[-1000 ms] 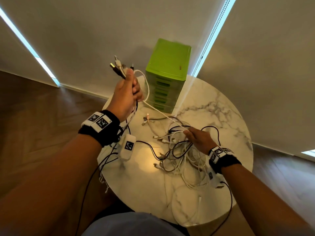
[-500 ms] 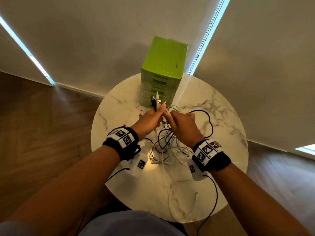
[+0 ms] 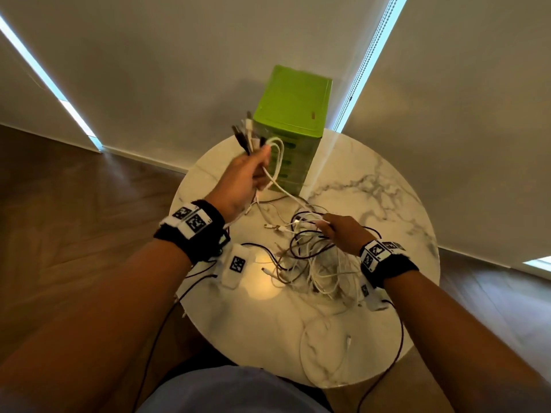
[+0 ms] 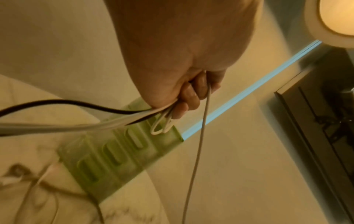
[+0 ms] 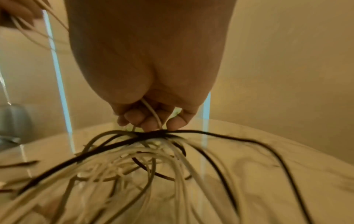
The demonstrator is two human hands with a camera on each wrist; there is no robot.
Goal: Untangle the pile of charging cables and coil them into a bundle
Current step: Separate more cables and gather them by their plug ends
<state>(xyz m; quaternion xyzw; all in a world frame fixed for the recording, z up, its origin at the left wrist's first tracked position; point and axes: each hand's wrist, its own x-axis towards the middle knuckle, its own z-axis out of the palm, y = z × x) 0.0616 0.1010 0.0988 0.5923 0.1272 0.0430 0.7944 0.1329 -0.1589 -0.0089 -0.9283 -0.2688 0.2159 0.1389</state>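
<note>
**Polished stone, plastic and rubbery cords**

The counter is white marble with grey veins, polished enough to mirror a lamp's glow. The cables have smooth, matt white and black sheaths. The green drawer box is semi-glossy plastic. The floor is dark wood, laid herringbone.

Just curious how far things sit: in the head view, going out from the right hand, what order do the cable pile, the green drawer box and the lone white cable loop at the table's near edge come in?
From the right hand:
1. Cable pile, under its fingers.
2. White cable loop, near table edge.
3. Green drawer box, at the far edge.
</note>
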